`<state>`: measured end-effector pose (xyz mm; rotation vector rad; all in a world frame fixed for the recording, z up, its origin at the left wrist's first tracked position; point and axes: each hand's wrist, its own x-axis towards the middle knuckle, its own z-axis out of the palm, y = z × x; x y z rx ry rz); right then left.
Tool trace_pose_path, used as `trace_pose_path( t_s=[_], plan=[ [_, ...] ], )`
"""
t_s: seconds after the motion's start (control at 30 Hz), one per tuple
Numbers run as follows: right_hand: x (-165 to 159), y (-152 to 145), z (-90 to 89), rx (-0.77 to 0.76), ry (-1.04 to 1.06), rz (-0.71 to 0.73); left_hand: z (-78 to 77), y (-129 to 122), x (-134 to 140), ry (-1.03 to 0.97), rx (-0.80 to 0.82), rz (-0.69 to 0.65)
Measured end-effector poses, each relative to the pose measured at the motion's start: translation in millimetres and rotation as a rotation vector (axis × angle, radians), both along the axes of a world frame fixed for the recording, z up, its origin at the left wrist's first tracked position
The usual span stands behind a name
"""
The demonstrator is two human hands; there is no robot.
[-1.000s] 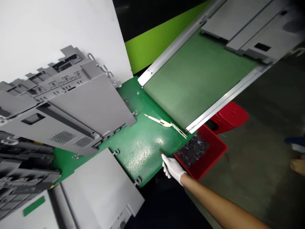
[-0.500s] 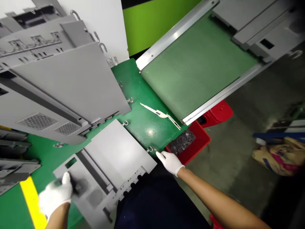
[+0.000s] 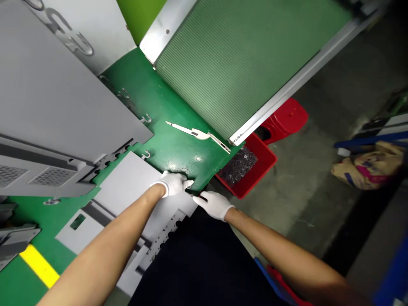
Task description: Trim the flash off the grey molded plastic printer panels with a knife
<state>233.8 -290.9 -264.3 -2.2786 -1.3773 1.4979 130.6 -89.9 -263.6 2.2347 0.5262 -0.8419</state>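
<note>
A flat grey sheet-like panel (image 3: 123, 178) with cutouts and a notched edge lies on the green table (image 3: 153, 140) in front of me. My left hand (image 3: 174, 183), in a white glove, reaches across it to the far right corner. Its fingers are closed at the edge, around a small metal hook there that they mostly cover. Beside it, my gloved right hand (image 3: 213, 205) pinches a small thin tool whose narrow tip points at that corner; the rest is hidden in the fingers. Another metal hook (image 3: 145, 155) sits on the panel's far edge.
A cutter knife (image 3: 191, 132) and tweezers (image 3: 219, 143) lie by the green conveyor belt (image 3: 242, 63). Beneath its end, a red bin (image 3: 267, 159) holds many small dark pieces. More grey panels (image 3: 63, 85) stand at left. A red stool (image 3: 290, 117) is beyond the bin.
My left hand has moved from the panel's left part to its right corner, beside my right hand. The view has shifted closer and to the right.
</note>
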Motion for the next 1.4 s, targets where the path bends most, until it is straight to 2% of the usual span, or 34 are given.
trace_pose_path(
  t_s=[0.1, 0.4, 1.03, 1.27, 1.4],
  plan=[
    [3, 4, -5.0, -0.003, 0.01, 0.003, -3.8, 2, 1, 0.051, 0.006, 0.043],
    [14, 10, -5.1, -0.024, 0.062, 0.06, 0.9, -1, 11, 0.174, -0.015, 0.081],
    [6, 20, 2.2, -0.052, -0.05, 0.151, 6.9, -3, 9, 0.155, -0.041, 0.135],
    [26, 31, -6.9, 0.07, -0.069, 0.38, 3.8, -4, 3, 0.103, -0.009, 0.119],
    [31, 35, -3.2, 0.019, -0.019, 0.324, 4.6, -3, 2, 0.117, -0.016, 0.105]
  ],
)
